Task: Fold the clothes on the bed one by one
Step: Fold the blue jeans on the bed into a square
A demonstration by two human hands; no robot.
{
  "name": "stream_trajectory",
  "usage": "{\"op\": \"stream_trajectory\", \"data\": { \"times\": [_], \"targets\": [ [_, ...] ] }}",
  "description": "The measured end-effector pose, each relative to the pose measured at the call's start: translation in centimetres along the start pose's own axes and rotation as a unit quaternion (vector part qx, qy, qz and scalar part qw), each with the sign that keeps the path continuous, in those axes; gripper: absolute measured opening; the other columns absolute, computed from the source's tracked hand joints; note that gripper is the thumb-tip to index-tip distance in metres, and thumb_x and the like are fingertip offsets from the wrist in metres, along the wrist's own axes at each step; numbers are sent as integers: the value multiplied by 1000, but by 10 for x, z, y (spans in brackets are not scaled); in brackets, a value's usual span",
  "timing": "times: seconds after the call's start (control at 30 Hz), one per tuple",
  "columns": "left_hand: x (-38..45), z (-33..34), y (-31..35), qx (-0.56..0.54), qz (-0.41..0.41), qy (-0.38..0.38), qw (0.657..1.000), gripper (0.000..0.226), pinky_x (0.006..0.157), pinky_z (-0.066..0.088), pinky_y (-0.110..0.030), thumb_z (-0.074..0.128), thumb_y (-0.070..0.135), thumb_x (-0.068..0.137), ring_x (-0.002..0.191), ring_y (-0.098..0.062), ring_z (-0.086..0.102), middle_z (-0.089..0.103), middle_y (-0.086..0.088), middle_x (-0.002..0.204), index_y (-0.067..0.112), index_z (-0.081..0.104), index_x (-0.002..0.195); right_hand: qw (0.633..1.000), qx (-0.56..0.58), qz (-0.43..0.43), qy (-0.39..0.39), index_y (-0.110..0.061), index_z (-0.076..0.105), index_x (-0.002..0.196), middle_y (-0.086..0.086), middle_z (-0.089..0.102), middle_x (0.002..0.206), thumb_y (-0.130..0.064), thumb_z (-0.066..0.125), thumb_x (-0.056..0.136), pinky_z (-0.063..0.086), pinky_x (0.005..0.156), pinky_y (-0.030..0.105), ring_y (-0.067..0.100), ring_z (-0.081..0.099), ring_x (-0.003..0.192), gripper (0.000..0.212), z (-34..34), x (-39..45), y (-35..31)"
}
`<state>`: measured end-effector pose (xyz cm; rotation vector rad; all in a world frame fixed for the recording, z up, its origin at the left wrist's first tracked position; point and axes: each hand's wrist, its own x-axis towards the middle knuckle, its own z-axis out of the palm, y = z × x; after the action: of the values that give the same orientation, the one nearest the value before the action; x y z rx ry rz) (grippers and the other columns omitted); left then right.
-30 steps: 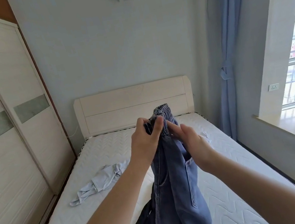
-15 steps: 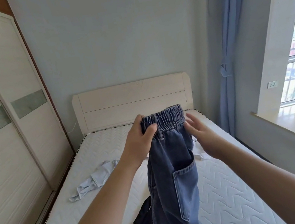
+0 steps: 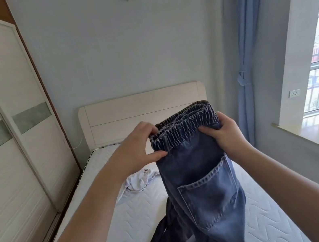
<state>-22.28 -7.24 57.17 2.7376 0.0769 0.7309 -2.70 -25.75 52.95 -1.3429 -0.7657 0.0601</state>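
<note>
Above the bed [image 3: 117, 224], blue jeans [image 3: 201, 179] hang by their waistband.
The left hand [image 3: 138, 149] pinches the waistband's left end and the right hand [image 3: 226, 134] grasps its right end, legs trailing onto the mattress; a dark garment [image 3: 167, 241] lies beneath, a pale garment [image 3: 137, 181] farther left.

Both arms outstretched, left hand [image 3: 137, 146] and right hand [image 3: 226, 133] fingers curled, gripping.
</note>
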Motion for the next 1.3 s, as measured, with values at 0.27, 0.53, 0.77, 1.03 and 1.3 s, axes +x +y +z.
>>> {"op": "stream_trajectory", "data": {
  "times": [0.27,0.53,0.77,1.03,1.3],
  "targets": [
    [40,-8,47,116,2,-8,993,122,106,38,-38,75,73,60,131,-22,45,43,-2,148,37,3,152,995,-67,-74,-15,-3,61,86,5,69,76,-12,85,71,52,66,24,6,61,65,29,9,-7,-31],
    [59,16,43,12,-44,-164,985,43,68,44,-23,82,38,66,89,-10,63,66,15,93,31,59,101,990,-135,-21,-31,-19,66,85,8,72,84,-37,88,62,56,80,51,29,69,83,36,-9,-23,-14],
    [63,62,46,6,-74,-139,988,27,60,46,-25,78,32,64,70,-1,58,64,14,76,35,55,75,959,-46,144,-239,-21,56,130,5,62,132,-29,64,93,50,100,36,17,60,119,39,-77,-32,48],
    [99,90,77,25,-80,-136,987,26,63,48,-27,79,33,64,75,-5,60,66,10,80,31,58,80,826,-109,544,-97,-12,57,125,8,59,133,-92,36,67,28,115,49,28,50,126,101,-162,-95,196],
    [134,115,91,-2,-118,-99,988,25,62,45,-25,80,30,63,75,-4,62,67,12,78,30,64,82,864,220,452,-28,-19,69,119,8,69,122,-55,55,91,55,86,37,26,66,111,48,-188,-91,227]
  ]
}}
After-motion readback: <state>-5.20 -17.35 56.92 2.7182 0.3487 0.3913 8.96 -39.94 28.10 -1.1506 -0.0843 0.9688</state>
